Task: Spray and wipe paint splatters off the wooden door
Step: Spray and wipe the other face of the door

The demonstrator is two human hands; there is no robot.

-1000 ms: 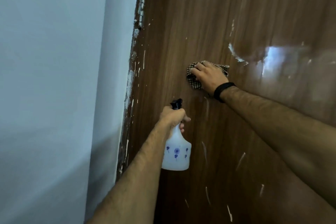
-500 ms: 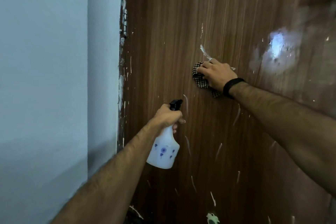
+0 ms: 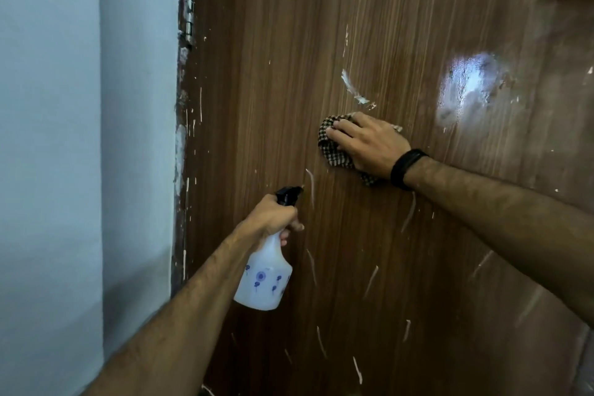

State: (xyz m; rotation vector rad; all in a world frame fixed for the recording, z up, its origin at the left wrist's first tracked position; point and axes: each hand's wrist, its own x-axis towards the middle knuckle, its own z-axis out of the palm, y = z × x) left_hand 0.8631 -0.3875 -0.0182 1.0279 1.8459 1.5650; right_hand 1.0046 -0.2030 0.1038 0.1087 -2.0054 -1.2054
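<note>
Your right hand (image 3: pixel 369 145) lies with fingers spread flat over a checked cloth (image 3: pixel 334 154), pressing it against the wooden door (image 3: pixel 289 74); it carries the cloth rather than clutching it, which suits a rubbing stroke. It sits just below a thick white paint smear (image 3: pixel 353 90), so that smear looks like the mark you are working toward. Your left hand (image 3: pixel 273 219) is wrapped round the neck of a white spray bottle (image 3: pixel 263 283) with blue flower prints, fingers curled at the trigger, and the black nozzle (image 3: pixel 287 194) points at the door close to a thin white streak (image 3: pixel 310 183). Holding the bottle low and left keeps it out of the cloth's path while staying ready to wet the next patch.

More thin streaks run down the lower door (image 3: pixel 356 370), so by my reckoning much is left. A glossy wet-looking patch (image 3: pixel 472 87) shines to the right. The blue-grey wall (image 3: pixel 80 138) and a paint-crusted hinge (image 3: pixel 189 26) border the door's left edge.
</note>
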